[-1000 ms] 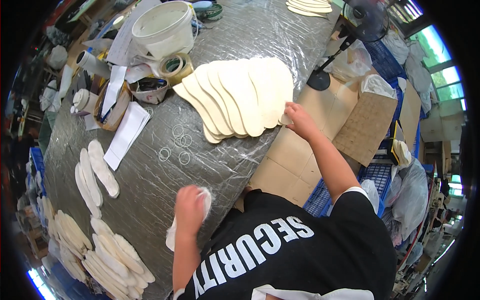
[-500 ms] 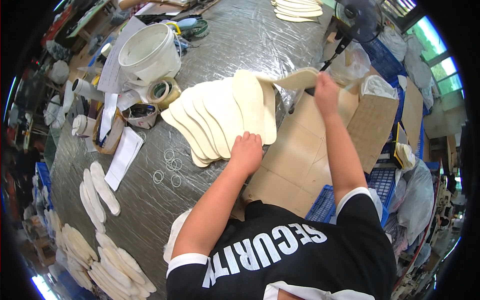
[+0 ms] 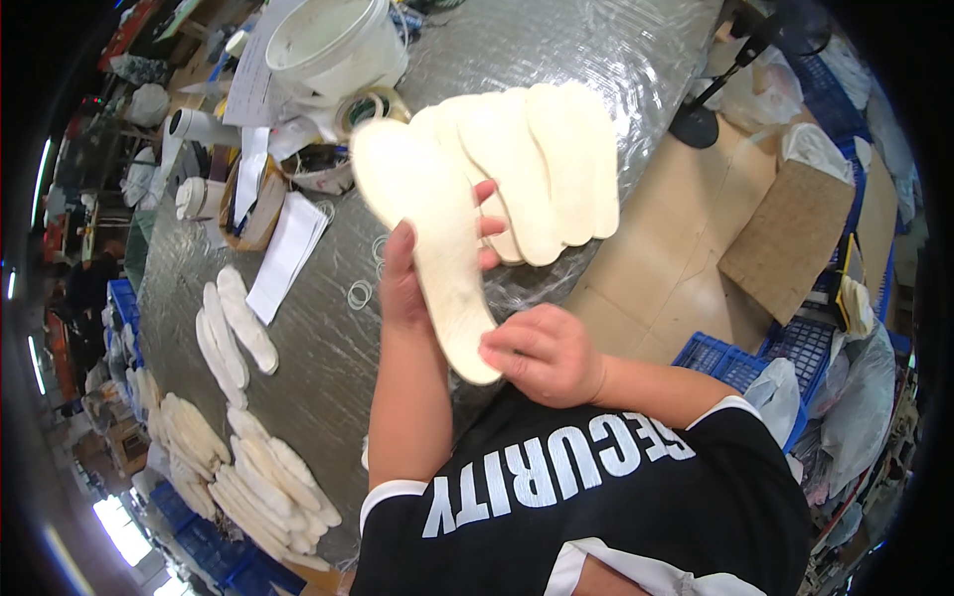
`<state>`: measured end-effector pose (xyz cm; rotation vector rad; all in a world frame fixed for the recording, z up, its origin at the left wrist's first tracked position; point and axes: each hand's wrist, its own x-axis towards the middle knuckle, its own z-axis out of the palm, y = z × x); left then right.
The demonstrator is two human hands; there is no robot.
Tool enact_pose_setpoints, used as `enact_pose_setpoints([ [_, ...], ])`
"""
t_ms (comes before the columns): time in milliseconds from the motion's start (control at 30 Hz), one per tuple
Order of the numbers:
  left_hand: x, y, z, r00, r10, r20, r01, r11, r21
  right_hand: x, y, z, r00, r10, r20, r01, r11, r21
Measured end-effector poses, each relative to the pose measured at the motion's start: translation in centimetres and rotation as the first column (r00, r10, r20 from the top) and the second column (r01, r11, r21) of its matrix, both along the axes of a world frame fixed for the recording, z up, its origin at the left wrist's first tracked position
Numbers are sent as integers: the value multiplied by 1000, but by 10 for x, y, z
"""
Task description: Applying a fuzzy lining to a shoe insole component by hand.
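Grey table point(image 3: 318, 368) fills the middle of the frame, with fanned cream insoles point(image 3: 576, 159) at upper centre. Mid-frame, a single insole point(image 3: 437, 238) is held up: left hand point(image 3: 402, 288) clasps its middle; right hand point(image 3: 547, 358) pinches its lower end.

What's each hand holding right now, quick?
Left hand: holding a cream insole from beneath, around its middle.
Right hand: closed on the same insole's near end, pinching it.

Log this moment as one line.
left hand: holding insole around its middle | right hand: gripping its near end | other insoles: fanned on table
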<state>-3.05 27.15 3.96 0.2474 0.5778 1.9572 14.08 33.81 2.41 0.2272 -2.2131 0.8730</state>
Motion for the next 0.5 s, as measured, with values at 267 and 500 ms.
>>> enact_pose_setpoints([
  [267,0,-192,31,781,46,-623,-441,747,-497,1,-40,-56,690,418,591,93,759,-645],
  [500,48,-264,14,265,-745,-612,-658,325,-680,-19,-85,-81,261,845,466,479,306,-823],
])
